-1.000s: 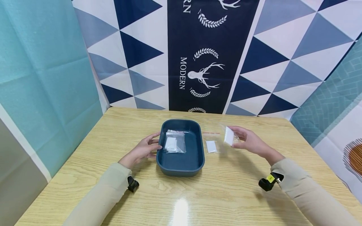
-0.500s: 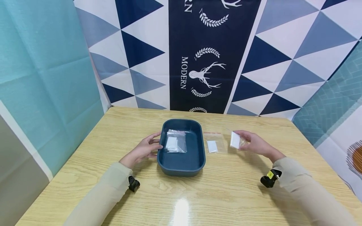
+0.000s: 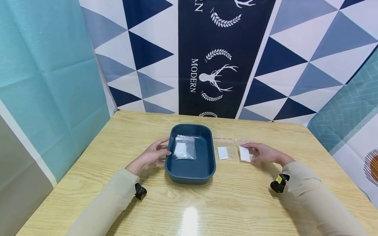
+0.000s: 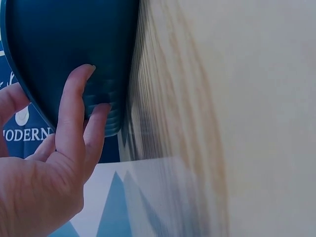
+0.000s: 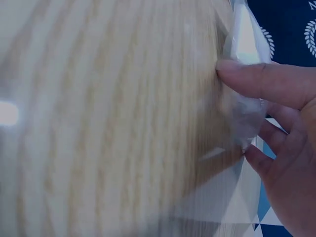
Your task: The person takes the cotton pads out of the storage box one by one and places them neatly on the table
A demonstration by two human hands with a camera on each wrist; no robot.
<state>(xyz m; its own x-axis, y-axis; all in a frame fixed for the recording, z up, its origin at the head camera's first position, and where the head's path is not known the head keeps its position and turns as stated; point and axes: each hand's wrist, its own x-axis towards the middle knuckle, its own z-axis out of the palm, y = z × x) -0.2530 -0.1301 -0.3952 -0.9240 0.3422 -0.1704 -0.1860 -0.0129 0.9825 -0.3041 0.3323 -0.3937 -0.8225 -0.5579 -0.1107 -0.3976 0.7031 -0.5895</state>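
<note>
A dark blue rounded rectangular plastic bin (image 3: 192, 170) stands on the table in the head view. My left hand (image 3: 151, 154) holds its left side, thumb at the rim and fingers against the outer wall (image 4: 54, 44). Inside the bin lie several clear zip bags (image 3: 185, 147) with white inserts. My right hand (image 3: 265, 153) pinches clear zip bags (image 3: 244, 154) with a white insert between thumb and fingers, low at the tabletop; how many is unclear. The right wrist view shows the thumb on the crinkled plastic (image 5: 247, 121). Left of them, another zip bag (image 3: 222, 152) lies flat.
The light wood table (image 3: 236, 203) runs back to a hanging cloth (image 3: 147, 59) with triangles and a deer print. A teal cloth (image 3: 59, 82) hangs on the left. Each wrist wears a small black camera, such as the right one (image 3: 279, 183).
My right hand has lowered the zip bags from a tilted, raised position to the tabletop, just right of the flat bag. The left hand keeps its hold on the bin.
</note>
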